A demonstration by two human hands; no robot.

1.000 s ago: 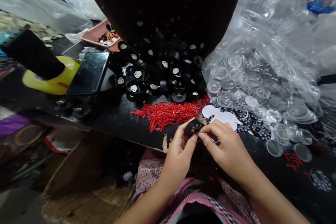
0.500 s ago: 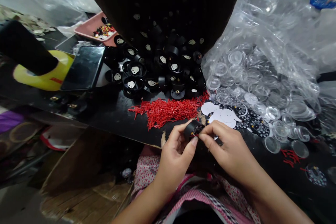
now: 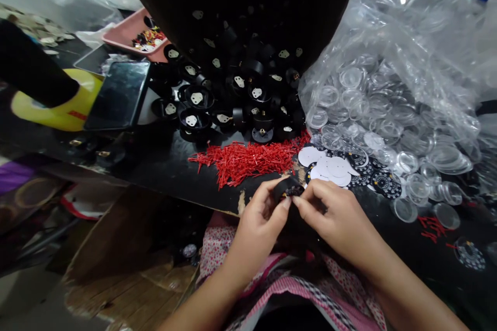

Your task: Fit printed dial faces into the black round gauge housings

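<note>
My left hand (image 3: 261, 220) is closed round a small black round housing (image 3: 284, 187), held over the table's front edge. Thumb and forefinger of my right hand (image 3: 330, 207) pinch together at the housing's right side; whatever lies between those fingertips is too small to make out. A heap of red pointers (image 3: 252, 161) lies just beyond my hands. Beside it on the right are white discs (image 3: 330, 169) and black printed dials (image 3: 386, 183).
Many black housings (image 3: 196, 97) spill from a large dark container (image 3: 248, 5). Clear round covers (image 3: 404, 114) fill a plastic bag at right. At left stand a phone-like dark slab (image 3: 118, 94), a yellow tape roll (image 3: 50, 114) and a pink tray (image 3: 122, 36).
The view has shifted slightly. My hands stay together at the housing, with the right fingertips a little changed in position against it.
</note>
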